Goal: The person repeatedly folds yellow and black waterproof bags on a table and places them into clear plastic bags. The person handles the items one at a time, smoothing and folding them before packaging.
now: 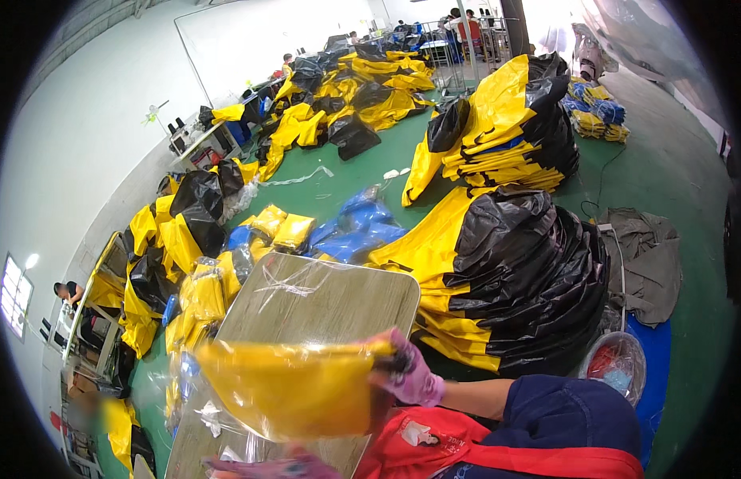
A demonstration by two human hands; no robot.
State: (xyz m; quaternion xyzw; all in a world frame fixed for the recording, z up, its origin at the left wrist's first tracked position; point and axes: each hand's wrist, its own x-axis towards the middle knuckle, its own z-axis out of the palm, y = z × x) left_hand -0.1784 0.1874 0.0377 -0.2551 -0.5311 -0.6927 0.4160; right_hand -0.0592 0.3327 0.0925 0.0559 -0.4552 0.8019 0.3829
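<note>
In my right hand (414, 374), wearing a pink glove, is the edge of a folded yellow sheet (286, 391) with a dark patch at the grip. The sheet looks shiny, as if in clear plastic, and is smeared by motion. It hangs above the near part of a wood-patterned table (330, 287). My left hand (278, 465), also pink-gloved, is low at the bottom edge, below the sheet. Blur and the picture's edge hide how its fingers lie. White strips (294, 281) lie on the far part of the table.
Large stacks of yellow and black sheeting (530, 271) rise right of the table. Yellow packets (207, 295) and blue packets (358, 227) pile along its left and far sides. A clear-lined bin (626, 363) stands at the right. People work at the far end and far left.
</note>
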